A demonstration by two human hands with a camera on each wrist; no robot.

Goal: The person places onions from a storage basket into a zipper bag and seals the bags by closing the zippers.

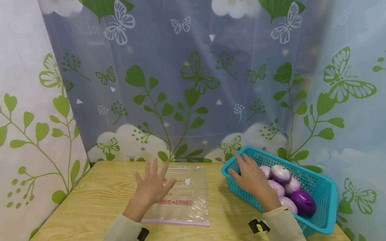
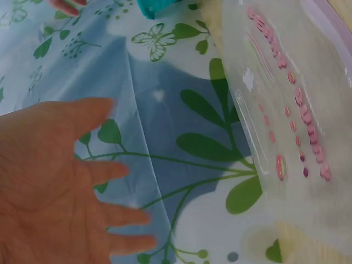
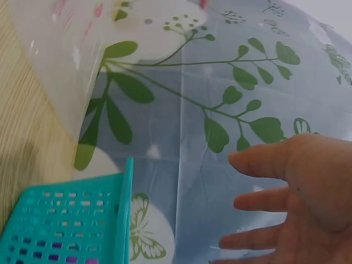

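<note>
My left hand [image 1: 153, 187] hovers over a clear zip bag [image 1: 193, 212] with pink print and a pink zip edge, its fingers spread and holding nothing. The bag lies flat on the wooden table. Over the left end of a turquoise plastic basket [image 1: 327, 201] is my right hand [image 1: 250, 175], fingers extended, nothing in its grasp. Inside the basket lie several pale purple onions [image 1: 280, 174] and one deep purple, glossy onion-shaped piece [image 1: 303, 203]. The right wrist view shows the right hand [image 3: 297, 203] with straight fingers, apart from the basket wall [image 3: 71, 220].
The wooden table [image 1: 99, 197] reaches back to a blue curtain [image 1: 169, 110] printed with leaves and butterflies. Patterned sheets also hang at the left [image 1: 27, 117] and right [image 1: 359, 117]. The basket stands slantwise at the table's right side.
</note>
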